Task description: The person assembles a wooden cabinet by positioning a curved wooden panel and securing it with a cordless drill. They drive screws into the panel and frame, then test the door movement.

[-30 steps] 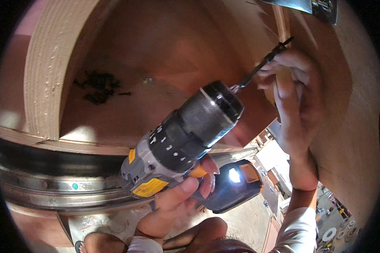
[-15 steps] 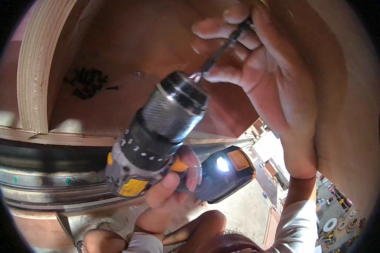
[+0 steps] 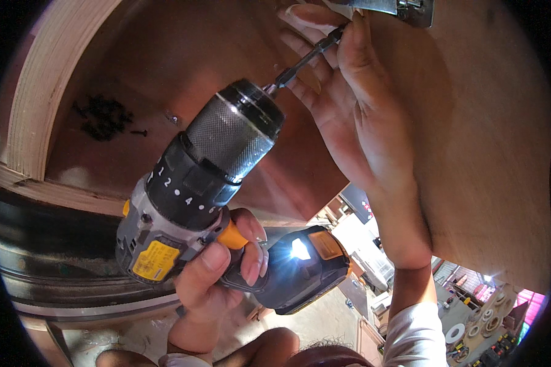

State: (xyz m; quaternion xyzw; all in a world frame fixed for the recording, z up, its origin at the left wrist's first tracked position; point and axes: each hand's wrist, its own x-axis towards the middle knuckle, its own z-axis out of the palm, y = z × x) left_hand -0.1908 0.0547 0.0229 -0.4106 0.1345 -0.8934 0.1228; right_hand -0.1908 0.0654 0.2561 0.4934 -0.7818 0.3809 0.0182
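Note:
My left hand (image 3: 211, 275) is wrapped round the handle of a cordless drill (image 3: 232, 131), grey and black with yellow patches and an orange trigger. The drill tilts up to the right, its lamp (image 3: 300, 249) lit above the battery base. A long dark driver bit (image 3: 304, 64) sticks out of the chuck. My right hand (image 3: 373, 125) pinches the bit's far end between thumb and forefinger, other fingers spread behind. Whether a screw sits there is hidden by the fingertips. Just above is a metal hinge (image 3: 415, 8) on the wooden panel (image 3: 490, 134).
Black screws (image 3: 104, 117) lie heaped on the brown board, with a small silver piece (image 3: 172, 117) nearby. A plywood edge (image 3: 49, 85) stands at the left. Dark metal rails (image 3: 55, 251) run below it. Workshop clutter, including pale rings (image 3: 454, 333), shows at lower right.
Both hands and the drill have shifted left in view, the bit end slightly upward. The metal hinge has come into view at the top. Both grips stay the same.

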